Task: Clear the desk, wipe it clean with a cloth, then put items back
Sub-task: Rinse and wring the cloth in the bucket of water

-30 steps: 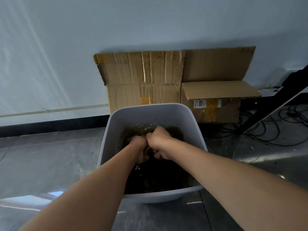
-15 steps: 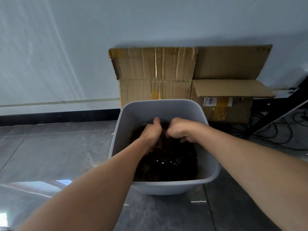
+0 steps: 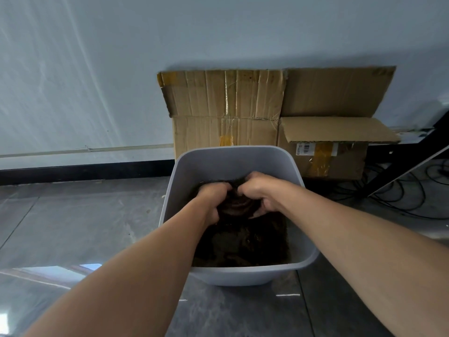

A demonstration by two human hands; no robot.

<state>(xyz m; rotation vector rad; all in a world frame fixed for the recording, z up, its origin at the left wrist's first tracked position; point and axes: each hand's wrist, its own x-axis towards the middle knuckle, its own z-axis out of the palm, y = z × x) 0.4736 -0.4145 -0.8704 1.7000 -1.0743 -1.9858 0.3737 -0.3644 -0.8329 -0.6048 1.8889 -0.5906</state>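
On the floor before a pale wall (image 3: 97, 81), left to right: a black baseboard (image 3: 73, 172) and one thin pale strip (image 3: 85, 149) run along the wall above a wide stretch of glossy grey floor (image 3: 73, 227), the only open room beside the tub. At centre stands one grey plastic tub (image 3: 233, 150) with rounded corners, holding dark brown water (image 3: 243, 244); its far rim lies close to the cartons behind it and its near rim faces the camera. Two bare forearms reach in over the near rim. The left hand (image 3: 213, 198) has its fingers curled down into one dark brown cloth (image 3: 239, 205); the right hand (image 3: 257, 190) grips the same cloth with fingers curled likewise, the knuckles of both hands nearly meeting. The cloth is bunched between the hands in the far half of the tub; whether its lower part sits under the water cannot be told. Behind the tub two cardboard cartons lean at the wall: a creased carton (image 3: 223, 113) with its flap raised, and to its right a second carton (image 3: 335, 166) with one flap raised and one folded forward. Both bear yellow tape. The second carton carries one white barcode label (image 3: 303, 148), its print too small to read. At far right, black cables (image 3: 401, 195) loop over the floor beneath a slanted black frame (image 3: 408, 166), crowding that side.
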